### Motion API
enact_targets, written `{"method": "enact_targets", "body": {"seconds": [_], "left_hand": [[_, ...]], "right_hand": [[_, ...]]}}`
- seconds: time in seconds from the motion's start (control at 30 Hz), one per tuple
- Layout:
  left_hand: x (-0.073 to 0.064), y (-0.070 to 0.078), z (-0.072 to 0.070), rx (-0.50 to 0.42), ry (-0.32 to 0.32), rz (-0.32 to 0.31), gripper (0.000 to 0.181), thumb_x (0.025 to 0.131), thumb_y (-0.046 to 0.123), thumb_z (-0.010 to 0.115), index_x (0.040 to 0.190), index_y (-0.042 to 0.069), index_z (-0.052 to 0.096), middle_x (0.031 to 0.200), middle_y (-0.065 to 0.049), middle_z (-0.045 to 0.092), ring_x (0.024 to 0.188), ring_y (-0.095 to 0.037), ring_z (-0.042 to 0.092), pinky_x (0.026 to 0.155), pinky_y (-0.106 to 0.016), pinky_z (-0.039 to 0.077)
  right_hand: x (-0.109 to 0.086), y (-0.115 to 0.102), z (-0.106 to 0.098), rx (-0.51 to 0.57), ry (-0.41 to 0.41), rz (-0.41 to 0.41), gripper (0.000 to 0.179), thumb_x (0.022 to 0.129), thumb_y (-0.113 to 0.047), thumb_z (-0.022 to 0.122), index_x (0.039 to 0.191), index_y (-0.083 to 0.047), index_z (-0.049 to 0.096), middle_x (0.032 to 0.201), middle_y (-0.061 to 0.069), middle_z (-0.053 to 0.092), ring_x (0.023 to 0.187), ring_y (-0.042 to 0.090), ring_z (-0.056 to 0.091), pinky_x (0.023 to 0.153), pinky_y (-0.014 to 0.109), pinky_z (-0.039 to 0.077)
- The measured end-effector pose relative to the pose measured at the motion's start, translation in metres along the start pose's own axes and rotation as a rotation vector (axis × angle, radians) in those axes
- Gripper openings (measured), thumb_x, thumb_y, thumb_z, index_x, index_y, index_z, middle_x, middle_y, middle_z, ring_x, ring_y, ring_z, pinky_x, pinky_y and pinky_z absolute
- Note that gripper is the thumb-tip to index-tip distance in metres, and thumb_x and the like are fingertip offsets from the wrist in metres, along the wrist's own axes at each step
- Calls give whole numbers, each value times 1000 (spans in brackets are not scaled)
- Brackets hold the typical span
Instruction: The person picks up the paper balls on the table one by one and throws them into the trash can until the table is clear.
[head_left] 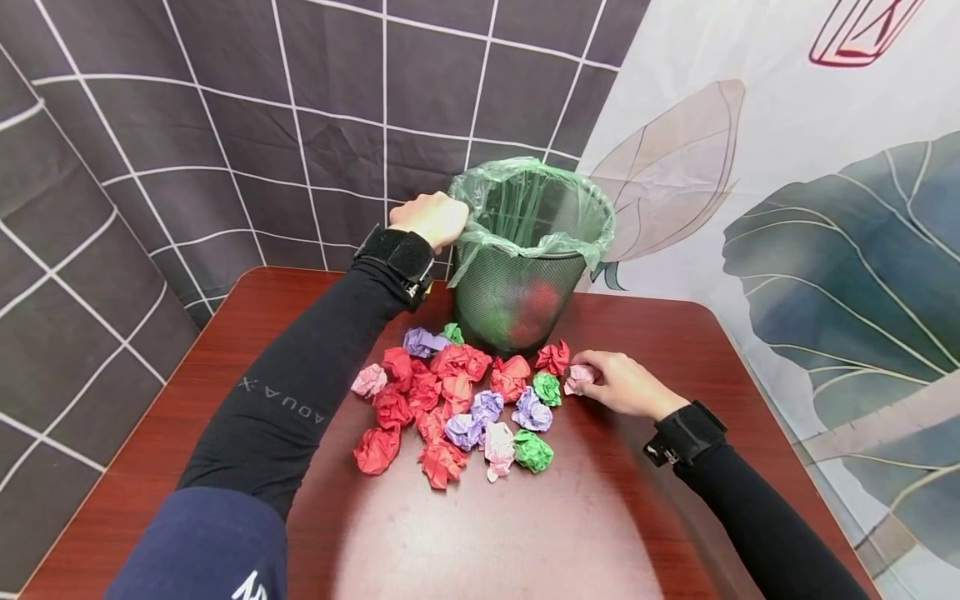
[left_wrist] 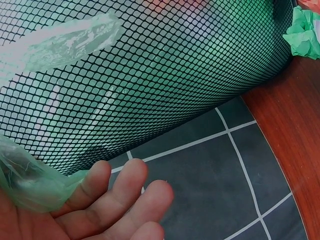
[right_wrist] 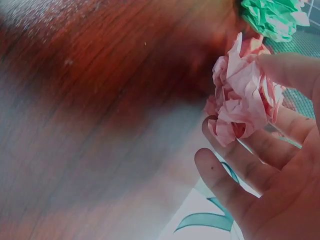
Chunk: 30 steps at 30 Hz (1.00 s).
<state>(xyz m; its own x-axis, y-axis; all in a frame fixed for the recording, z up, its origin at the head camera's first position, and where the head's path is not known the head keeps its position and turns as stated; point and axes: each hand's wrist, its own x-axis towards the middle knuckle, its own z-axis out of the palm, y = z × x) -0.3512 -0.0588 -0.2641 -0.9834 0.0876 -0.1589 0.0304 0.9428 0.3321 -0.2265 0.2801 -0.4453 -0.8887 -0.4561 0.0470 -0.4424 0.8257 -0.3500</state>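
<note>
The left hand grips the green liner of the bin. The right hand pinches a pink paper ball, red balls to its left

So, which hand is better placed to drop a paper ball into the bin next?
Probably the right hand: it holds a pink paper ball near the bin. The left hand grips the green liner at the rim, so using it would likely mean letting go.

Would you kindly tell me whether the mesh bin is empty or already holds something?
Not empty: low inside the mesh bin, blurred red shapes and a green patch show through its side.
</note>
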Motion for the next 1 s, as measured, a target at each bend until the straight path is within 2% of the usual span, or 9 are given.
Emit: {"method": "enact_targets", "body": {"seconds": [0.17, 0.3, 0.5, 0.73, 1.0], "left_hand": [[0, 1, 2, -2, 7, 5, 32, 93, 31, 34, 98, 18, 63, 99, -8, 71, 86, -24, 68, 85, -50, 49], [1, 1, 1, -7, 3, -1, 33, 93, 32, 34, 99, 18, 63, 99, -7, 71, 85, -23, 69, 86, -50, 49], [2, 0, 2, -10, 3, -18, 33, 93, 33, 33, 99, 19, 63, 94, -6, 71, 79, -21, 70, 83, -48, 49], [1, 0, 2, -15, 7, 2, 33, 93, 32, 33, 98, 19, 62, 95, -7, 72, 76, -20, 70, 82, -48, 50], [2, -1, 1, -9, 8, -11, 33, 94, 32, 33, 99, 19, 62, 95, -6, 69, 75, -19, 70, 79, -47, 50]], "right_hand": [[-8, -1, -11, 4, 7, 25, 31, 89, -20, 73, 118, -15, 67, 96, -3, 67, 83, 14, 59, 74, 34, 48], [-12, -5, -24, 1, 32, 10, 30, 89, -20, 73, 118, -15, 67, 94, -3, 66, 81, 13, 57, 72, 32, 48], [-16, -13, -47, -19, 114, -34, 29, 90, -19, 73, 118, -15, 66, 94, -4, 67, 78, 12, 56, 70, 30, 47], [-18, -25, -70, -39, 195, -70, 28, 89, -18, 73, 116, -16, 67, 94, -5, 68, 76, 10, 56, 69, 27, 47], [-15, -41, -103, -126, 295, -110, 30, 86, -16, 74, 116, -17, 68, 90, -7, 67, 72, 8, 54, 67, 25, 44]]}}
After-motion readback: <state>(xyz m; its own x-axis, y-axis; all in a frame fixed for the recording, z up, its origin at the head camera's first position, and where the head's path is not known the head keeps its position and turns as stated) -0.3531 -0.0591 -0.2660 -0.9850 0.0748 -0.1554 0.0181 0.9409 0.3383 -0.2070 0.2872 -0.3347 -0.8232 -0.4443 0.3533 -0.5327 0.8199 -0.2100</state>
